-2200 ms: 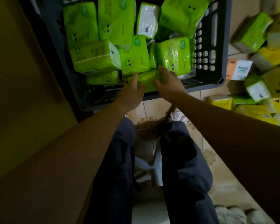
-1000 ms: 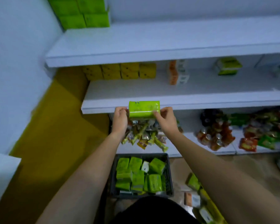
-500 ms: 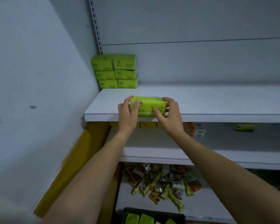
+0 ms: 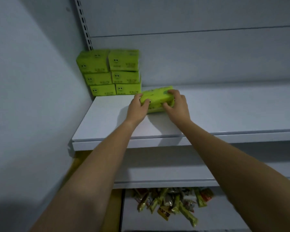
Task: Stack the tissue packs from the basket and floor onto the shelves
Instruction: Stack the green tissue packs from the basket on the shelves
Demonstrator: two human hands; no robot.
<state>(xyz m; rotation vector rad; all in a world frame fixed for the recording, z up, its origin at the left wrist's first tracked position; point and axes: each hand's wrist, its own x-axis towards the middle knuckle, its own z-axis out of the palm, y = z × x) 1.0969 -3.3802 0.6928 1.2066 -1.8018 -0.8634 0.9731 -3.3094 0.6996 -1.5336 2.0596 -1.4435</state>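
Note:
A green tissue pack point(image 4: 156, 99) lies on the top white shelf point(image 4: 224, 114), held at both ends. My left hand point(image 4: 137, 108) grips its left end and my right hand point(image 4: 177, 106) grips its right end, fingers curled over the top. Just behind and to the left, touching or nearly touching it, stands a stack of several green tissue packs point(image 4: 110, 72) against the back wall in the shelf's left corner. The basket and the floor are out of view.
A grey side wall point(image 4: 32, 97) closes the shelf on the left. A slotted upright point(image 4: 84, 22) runs up the back corner. Below are a second white shelf point(image 4: 166, 174) and a lower one with a heap of snack packets point(image 4: 171, 203).
Both hands have carried the pack from the shelf's front edge deeper onto the shelf, toward the stack. The view has tilted upward.

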